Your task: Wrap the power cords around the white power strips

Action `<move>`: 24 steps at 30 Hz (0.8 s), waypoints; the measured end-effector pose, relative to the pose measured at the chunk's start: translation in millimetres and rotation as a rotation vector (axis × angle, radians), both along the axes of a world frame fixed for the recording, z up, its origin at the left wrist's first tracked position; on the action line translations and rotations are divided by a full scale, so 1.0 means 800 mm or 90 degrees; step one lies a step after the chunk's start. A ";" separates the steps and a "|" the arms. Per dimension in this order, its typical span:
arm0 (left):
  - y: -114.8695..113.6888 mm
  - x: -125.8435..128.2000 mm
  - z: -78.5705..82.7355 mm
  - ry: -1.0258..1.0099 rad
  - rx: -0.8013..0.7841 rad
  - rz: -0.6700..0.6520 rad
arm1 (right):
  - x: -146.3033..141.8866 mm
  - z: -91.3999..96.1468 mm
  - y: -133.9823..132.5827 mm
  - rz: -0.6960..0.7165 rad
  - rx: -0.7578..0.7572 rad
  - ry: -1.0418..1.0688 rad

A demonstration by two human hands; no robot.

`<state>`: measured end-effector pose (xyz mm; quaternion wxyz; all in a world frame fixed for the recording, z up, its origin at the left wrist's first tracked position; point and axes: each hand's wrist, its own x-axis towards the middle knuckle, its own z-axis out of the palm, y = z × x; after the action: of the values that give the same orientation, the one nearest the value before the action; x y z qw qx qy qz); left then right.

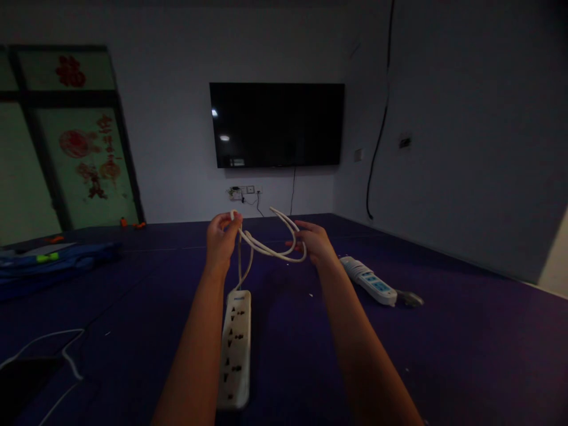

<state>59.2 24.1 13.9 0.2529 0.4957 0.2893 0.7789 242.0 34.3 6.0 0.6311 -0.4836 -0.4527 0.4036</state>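
A white power cord (275, 254) hangs in loose loops between my two hands, above the purple surface. My left hand (222, 236) pinches it between thumb and fingers. On the other side, my right hand (313, 239) has its fingers closed around the loops. From my left hand the cord runs down to the top end of a white power strip (237, 343), which lies face up below with its sockets showing. The cord's plug cannot be made out.
A second power strip (375, 287), its cord wound around one end, lies at the right. Blue fabric (57, 263) is at the left, with a thin white cable (73, 355) nearer me. Ahead, a television (277, 124) hangs on the wall; a dark cable (377, 148) dangles at the right.
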 end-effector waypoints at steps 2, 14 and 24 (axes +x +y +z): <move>0.001 0.000 -0.001 0.011 0.017 -0.010 | -0.002 -0.006 0.005 0.008 -0.026 -0.044; 0.004 -0.001 -0.004 0.009 0.006 -0.033 | 0.005 -0.029 0.031 -0.051 -0.061 -0.256; 0.002 -0.004 -0.005 -0.055 -0.077 -0.041 | 0.082 -0.067 0.048 -0.158 -0.172 -0.571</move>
<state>55.6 25.9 10.2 0.3197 0.4547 0.3082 0.7720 307.4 72.5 -47.2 0.3487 -0.7380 -0.5625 0.1320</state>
